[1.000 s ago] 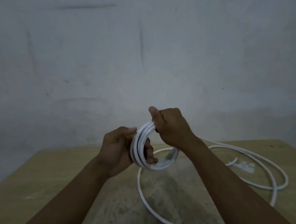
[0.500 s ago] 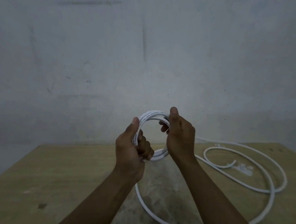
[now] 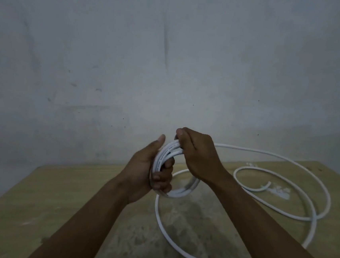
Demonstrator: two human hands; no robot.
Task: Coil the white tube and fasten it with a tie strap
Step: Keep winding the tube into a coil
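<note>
White tube (image 3: 181,192) is partly wound. Several turns sit as a coil (image 3: 162,158) in my left hand (image 3: 143,173), raised above the counter (image 3: 54,201). The rest trails from under the coil in wide loops on the counter, below my hands and off to their right. My left fingers curl through the ring and grip the turns, with the thumb straight up along the outside.

Half a second ago my right hand (image 3: 196,154) held the far right side of the ring, which stood open. Now it has swung over the top, close to my left thumb, and its curled fingers pinch a strand against the bundle. I take it that one more turn is going on. The loops on the counter have also shifted.

I judge the coiling roughly half done, since much tube is loose. Its free end (image 3: 265,186) lies well to the right of my hands. Just beside that end lie small white bits (image 3: 281,192), too blurred to say whether they are tie straps. No container shows anywhere.
</note>
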